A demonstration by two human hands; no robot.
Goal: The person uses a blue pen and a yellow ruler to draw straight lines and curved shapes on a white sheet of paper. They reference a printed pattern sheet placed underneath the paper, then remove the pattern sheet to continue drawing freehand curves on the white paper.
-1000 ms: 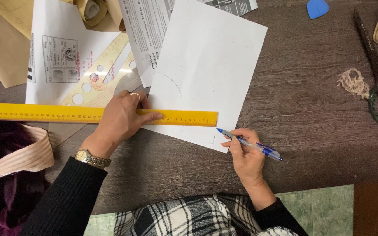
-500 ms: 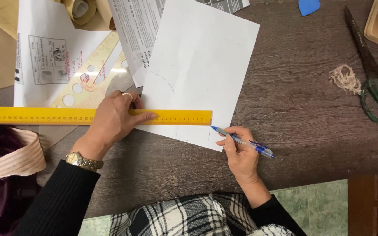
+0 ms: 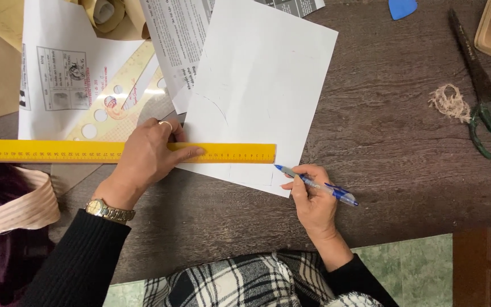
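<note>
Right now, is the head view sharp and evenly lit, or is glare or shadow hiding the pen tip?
Head view: sharp, soft even light; the yellow ruler and blue pen read crisply. Mild sheen on the white sheet, nothing hidden. Faint shadow under the right hand; left hand unblurred.

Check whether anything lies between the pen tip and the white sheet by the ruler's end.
Nothing visible does. The right hand holds the blue pen with its tip at the white sheet, just past the end of the yellow ruler, which the left hand presses flat.
</note>
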